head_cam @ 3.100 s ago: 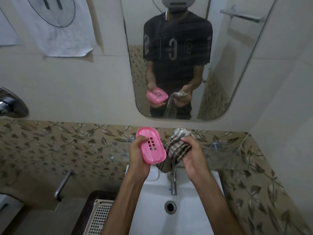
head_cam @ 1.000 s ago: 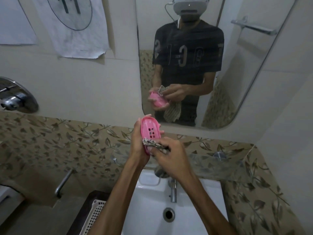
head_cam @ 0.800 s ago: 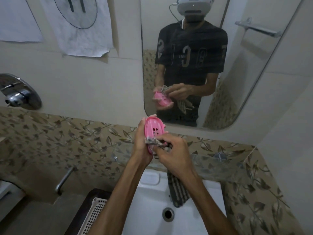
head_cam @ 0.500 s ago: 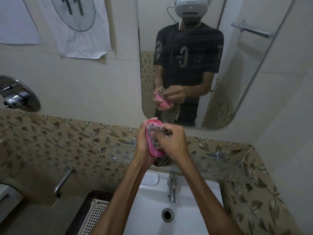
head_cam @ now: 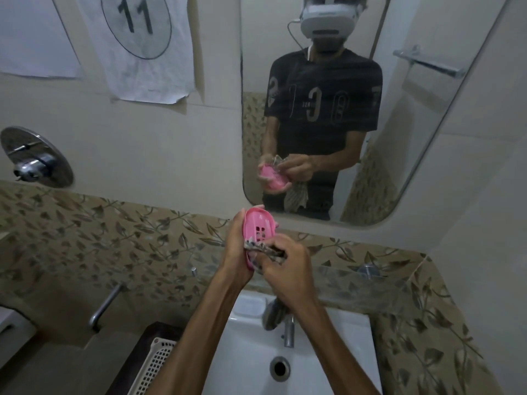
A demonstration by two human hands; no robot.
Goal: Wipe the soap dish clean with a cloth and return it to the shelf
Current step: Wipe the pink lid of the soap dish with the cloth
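My left hand (head_cam: 236,252) grips a pink soap dish (head_cam: 258,226) with drain slots, held upright and facing me above the basin. My right hand (head_cam: 288,270) presses a checked cloth (head_cam: 263,249) against the dish's lower half; the upper half with the slots is bare. The cloth's loose end (head_cam: 273,312) hangs blurred under my right wrist. A glass shelf (head_cam: 356,289) runs along the patterned wall behind my hands.
Below my arms lies a white washbasin (head_cam: 248,354) with a chrome tap (head_cam: 288,332) and a drain. A mirror (head_cam: 413,115) hangs ahead. A white slotted basket (head_cam: 155,363) sits at the lower left, next to a chrome wall handle (head_cam: 104,306) and a round shower valve (head_cam: 35,156).
My right hand has slid the cloth down from the dish's upper part to its lower half, which uncovers the slots. The dish stays in my left hand.
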